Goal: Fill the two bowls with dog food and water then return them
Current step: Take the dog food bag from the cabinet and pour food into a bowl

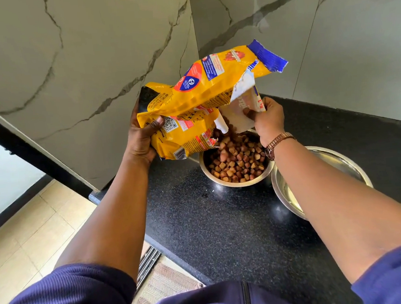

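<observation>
A yellow dog food bag (pixel 204 89) with a blue top is tilted over a steel bowl (pixel 223 182) on the black counter. Brown kibble (pixel 237 159) falls from the torn opening and fills much of that bowl. My left hand (pixel 143 137) grips the bag's bottom end. My right hand (pixel 267 117) pinches the torn flap at the opening, just above the bowl. A second steel bowl (pixel 339 162) stands to the right, partly hidden by my right forearm, with no kibble visible inside.
The black speckled counter (pixel 224 222) sits in a corner of marble-patterned walls (pixel 91 52). Its left edge drops to a beige tiled floor (pixel 33 232) with a woven mat (pixel 164 281) below me.
</observation>
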